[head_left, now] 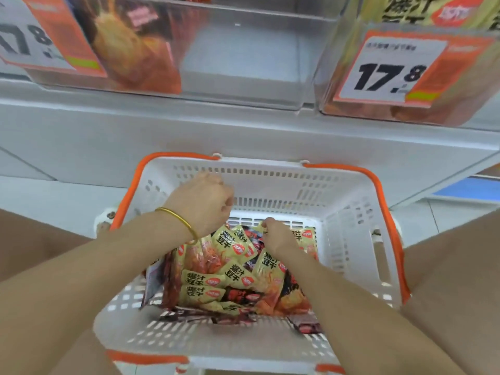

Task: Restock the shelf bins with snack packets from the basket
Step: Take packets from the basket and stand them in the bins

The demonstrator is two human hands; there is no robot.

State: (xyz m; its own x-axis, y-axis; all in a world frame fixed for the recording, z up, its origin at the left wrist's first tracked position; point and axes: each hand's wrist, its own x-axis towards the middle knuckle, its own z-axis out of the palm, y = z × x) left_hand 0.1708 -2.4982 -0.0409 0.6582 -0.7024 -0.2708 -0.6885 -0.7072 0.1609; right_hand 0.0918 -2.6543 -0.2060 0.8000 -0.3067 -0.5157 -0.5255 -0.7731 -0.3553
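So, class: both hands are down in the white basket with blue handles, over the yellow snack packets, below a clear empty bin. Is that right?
Not quite: the head view shows the white slotted plastic basket has orange handles, not blue. Both hands, left and right, are in it over the yellow snack packets, below the clear empty bin.

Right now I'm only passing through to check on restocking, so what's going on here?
A person is crouched over a white basket with orange handles, set below the shelf. The right hand is down among the snack packets, pinching one near the top of the pile. The left hand, with a gold bangle on its wrist, is curled above the pile; what it holds, if anything, can't be seen. The clear shelf bin directly above looks largely empty.
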